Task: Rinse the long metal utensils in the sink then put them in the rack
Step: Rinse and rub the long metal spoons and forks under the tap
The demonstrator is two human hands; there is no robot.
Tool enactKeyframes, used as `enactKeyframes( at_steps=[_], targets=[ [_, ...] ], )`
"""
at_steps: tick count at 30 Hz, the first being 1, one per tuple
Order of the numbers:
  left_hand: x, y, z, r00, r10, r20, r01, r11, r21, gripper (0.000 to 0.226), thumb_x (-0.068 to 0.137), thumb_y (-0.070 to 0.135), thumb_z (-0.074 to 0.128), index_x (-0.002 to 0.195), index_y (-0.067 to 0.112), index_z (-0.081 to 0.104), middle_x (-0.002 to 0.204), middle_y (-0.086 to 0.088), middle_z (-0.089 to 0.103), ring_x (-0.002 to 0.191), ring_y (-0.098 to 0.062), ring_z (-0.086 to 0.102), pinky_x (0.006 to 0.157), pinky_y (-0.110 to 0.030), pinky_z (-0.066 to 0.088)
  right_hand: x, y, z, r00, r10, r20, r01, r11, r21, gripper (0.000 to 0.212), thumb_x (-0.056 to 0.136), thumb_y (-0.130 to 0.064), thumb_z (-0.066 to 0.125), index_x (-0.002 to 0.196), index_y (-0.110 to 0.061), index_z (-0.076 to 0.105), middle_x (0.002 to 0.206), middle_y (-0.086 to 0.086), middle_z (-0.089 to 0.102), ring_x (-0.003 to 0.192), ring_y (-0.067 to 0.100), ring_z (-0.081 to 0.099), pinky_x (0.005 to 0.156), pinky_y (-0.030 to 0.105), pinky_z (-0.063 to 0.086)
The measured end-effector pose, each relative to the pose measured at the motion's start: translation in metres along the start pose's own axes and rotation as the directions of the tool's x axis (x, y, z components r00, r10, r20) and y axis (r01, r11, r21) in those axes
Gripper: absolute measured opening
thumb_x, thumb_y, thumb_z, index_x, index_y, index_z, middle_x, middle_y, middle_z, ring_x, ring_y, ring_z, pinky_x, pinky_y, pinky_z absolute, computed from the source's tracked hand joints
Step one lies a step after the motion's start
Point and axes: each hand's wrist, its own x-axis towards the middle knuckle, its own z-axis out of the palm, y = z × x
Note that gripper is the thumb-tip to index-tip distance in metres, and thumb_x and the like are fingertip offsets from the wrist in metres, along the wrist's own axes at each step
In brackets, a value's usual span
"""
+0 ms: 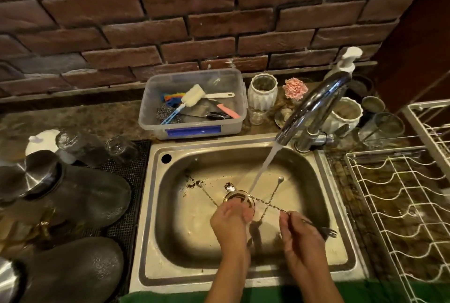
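Water (266, 166) is run from the curved tap (314, 105) into the steel sink (341, 249) so that it lands by the drain, where rinsing is easiest; the white wire rack (401, 205) is kept just beside the basin on the right, a short carry. One long twisted bar spoon (265, 202) is pinched by the right hand (304, 237), its bowl laid under the stream; two more (274, 193) lie crossed on the sink floor, seemingly awaiting rinsing. The left hand (229, 220) is closed over the drain strainer (237, 197); whether anything is gripped cannot be told.

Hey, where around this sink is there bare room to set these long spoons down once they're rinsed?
The white wire rack, right of the steel sink, shows bare slots throughout. A strip of speckled stone counter lies bare between the clear plastic tub and the upturned glasses. It is crowded behind the chrome tap and on the black mat.
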Motion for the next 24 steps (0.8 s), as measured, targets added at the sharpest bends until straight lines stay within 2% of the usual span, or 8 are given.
enactKeyframes(
  at_steps=[3,6,9,12,15,17,20,24],
  targets=[
    [0.016,0.020,-0.003,0.998,-0.016,-0.059,0.009,0.993,-0.119,0.014,0.102,0.005,0.055,0.108,0.002,0.068,0.089,-0.016,0.074,0.081,-0.026,0.073,0.069,-0.026,0.062,-0.003,-0.011,-0.004,1.000,0.000,0.005,0.000,1.000,0.010,0.008,0.095,0.004,0.056,0.097,0.007,0.063,0.097,0.022,0.066,0.093,0.028,0.067,0.072,0.033,0.062],
    [0.018,0.030,0.006,0.996,0.010,0.088,-0.002,0.996,-0.092,0.013,0.100,0.018,0.063,0.102,0.008,0.072,0.086,-0.013,0.077,0.081,-0.025,0.076,0.072,-0.028,0.063,-0.002,-0.016,-0.008,1.000,0.015,-0.007,-0.015,1.000,0.028,0.011,0.095,0.003,0.057,0.101,0.006,0.065,0.097,0.022,0.067,0.093,0.028,0.068,0.067,0.030,0.063],
    [0.015,0.028,0.017,0.973,0.035,0.227,-0.031,0.999,-0.020,0.008,0.096,0.011,0.067,0.102,0.009,0.072,0.086,-0.014,0.080,0.079,-0.023,0.076,0.076,-0.032,0.061,-0.001,-0.019,-0.009,1.000,0.019,-0.024,-0.017,0.998,0.055,0.009,0.094,0.003,0.057,0.097,0.004,0.066,0.097,0.022,0.068,0.093,0.029,0.069,0.064,0.028,0.064],
    [0.014,0.021,0.030,0.977,0.059,0.206,-0.060,0.998,-0.001,0.008,0.097,0.007,0.066,0.095,0.005,0.073,0.078,-0.012,0.079,0.074,-0.022,0.074,0.068,-0.029,0.060,0.001,-0.025,-0.012,0.999,0.003,-0.048,0.000,0.997,0.073,0.008,0.093,0.003,0.059,0.097,0.003,0.066,0.100,0.023,0.069,0.094,0.030,0.069,0.062,0.027,0.064],
    [0.013,0.013,0.041,0.976,0.051,0.210,-0.054,0.998,0.009,0.019,0.101,0.016,0.061,0.098,0.001,0.072,0.076,-0.013,0.077,0.072,-0.019,0.074,0.080,-0.033,0.062,0.002,-0.034,-0.018,0.997,-0.031,-0.065,0.036,0.996,0.077,0.009,0.094,0.003,0.057,0.097,0.004,0.065,0.101,0.023,0.067,0.094,0.030,0.068,0.060,0.027,0.063],
    [0.013,0.010,0.044,0.970,0.046,0.238,-0.048,0.999,0.006,0.018,0.101,0.016,0.061,0.102,0.001,0.071,0.077,-0.012,0.077,0.071,-0.017,0.073,0.076,-0.030,0.061,0.004,-0.037,-0.021,0.997,-0.039,-0.059,0.043,0.997,0.069,0.012,0.095,0.003,0.056,0.104,0.007,0.063,0.103,0.023,0.066,0.094,0.029,0.067,0.061,0.027,0.063],
    [0.013,0.007,0.044,0.960,0.032,0.280,-0.020,0.999,-0.044,0.011,0.100,0.010,0.062,0.103,0.002,0.069,0.081,-0.009,0.078,0.075,-0.018,0.076,0.072,-0.026,0.061,0.004,-0.039,-0.024,0.997,-0.039,-0.061,0.044,0.997,0.069,0.021,0.094,0.004,0.056,0.114,0.010,0.058,0.107,0.024,0.064,0.095,0.032,0.066,0.063,0.030,0.063],
    [0.014,0.006,0.042,0.950,0.006,0.311,0.021,0.996,-0.081,0.012,0.099,0.003,0.061,0.109,-0.002,0.063,0.091,-0.013,0.080,0.089,-0.026,0.078,0.077,-0.029,0.063,0.001,-0.040,-0.022,0.999,-0.022,-0.031,0.023,0.999,0.046,0.012,0.094,0.005,0.056,0.103,0.006,0.064,0.108,0.027,0.065,0.102,0.035,0.066,0.064,0.031,0.064]
  ],
)
